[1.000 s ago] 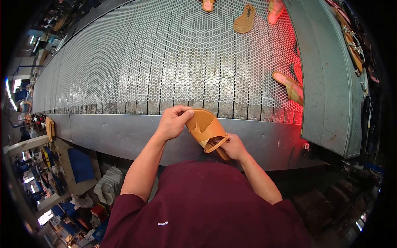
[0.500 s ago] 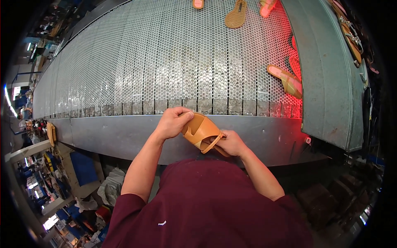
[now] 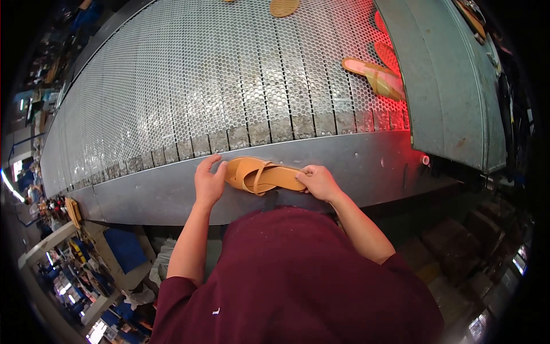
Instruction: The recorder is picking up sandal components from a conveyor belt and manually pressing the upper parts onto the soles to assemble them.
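A tan slide sandal (image 3: pixel 246 165) with wide crossing bands and a thin strap is held level in front of my torso, toe to the left and heel to the right. My right hand (image 3: pixel 319 182) pinches its heel end between thumb and fingers. Beside the toe, my left hand (image 3: pixel 209 182) has its thumb and forefinger spread apart. Its thumb is close to the toe edge; whether it touches I cannot tell.
Past my hands runs a metal ledge (image 3: pixel 366 149), bordering a conveyor of perforated slats (image 3: pixel 200 86). A sandal (image 3: pixel 375 78) lies by the red-lit opening under a green metal housing (image 3: pixel 444 80). Farther off, a tan sole (image 3: pixel 285 6) rests on the slats.
The sandal has turned from tilted to level, its inside and heel now showing. My left fingers have come off the toe and spread. The view has shifted, and the conveyor's footwear sits higher in it.
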{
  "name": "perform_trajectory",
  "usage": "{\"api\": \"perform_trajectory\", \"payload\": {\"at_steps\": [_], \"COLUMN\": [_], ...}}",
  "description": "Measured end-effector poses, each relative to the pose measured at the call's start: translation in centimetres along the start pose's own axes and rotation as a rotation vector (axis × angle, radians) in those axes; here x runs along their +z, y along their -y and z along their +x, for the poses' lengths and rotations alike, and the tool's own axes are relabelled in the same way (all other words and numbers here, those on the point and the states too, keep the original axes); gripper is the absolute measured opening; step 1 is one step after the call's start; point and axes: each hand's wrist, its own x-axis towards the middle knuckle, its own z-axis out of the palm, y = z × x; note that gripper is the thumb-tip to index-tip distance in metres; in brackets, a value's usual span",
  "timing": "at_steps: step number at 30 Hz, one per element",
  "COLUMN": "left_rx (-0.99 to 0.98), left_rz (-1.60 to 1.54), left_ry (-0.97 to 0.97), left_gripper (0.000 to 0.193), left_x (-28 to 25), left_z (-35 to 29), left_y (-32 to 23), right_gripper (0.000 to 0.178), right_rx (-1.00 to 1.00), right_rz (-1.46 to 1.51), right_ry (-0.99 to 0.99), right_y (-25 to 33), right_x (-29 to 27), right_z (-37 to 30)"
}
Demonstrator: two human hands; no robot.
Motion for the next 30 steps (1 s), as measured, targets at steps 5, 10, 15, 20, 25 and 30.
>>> {"api": "perform_trajectory", "payload": {"at_steps": [5,10,15,20,25,30], "left_rx": [0.686,0.876,0.790,0.669,0.588,0.552], "left_rz": [0.240,0.436,0.459,0.330,0.252,0.164], "left_ry": [0.424,0.653,0.743,0.789,0.803,0.739], "left_gripper": [0.048,0.060,0.064,0.063,0.064,0.065], "left_x": [3.7,9.7,10.1,9.2,8.2,6.7], "left_z": [-0.7,-0.8,-0.7,-0.2,0.4,0.2], "left_y": [-9.9,-9.9,-9.9,-11.2,-12.5,-13.5], "right_gripper": [0.028,0.030,0.049,0.066,0.063,0.067], "right_rx": [-0.019,-0.063,-0.367,-0.660,-0.777,-0.480], "right_rz": [0.007,0.061,-0.240,-0.825,-0.834,-0.359], "right_ry": [-0.014,-0.006,-0.081,-0.285,-0.232,0.037], "right_y": [-0.6,-1.3,-0.2,-0.4,0.2,3.1], "right_x": [-0.8,-0.6,-2.6,-4.5,-5.4,-5.5], "right_z": [-0.4,-0.2,-3.0,-2.6,-2.0,-4.1]}}
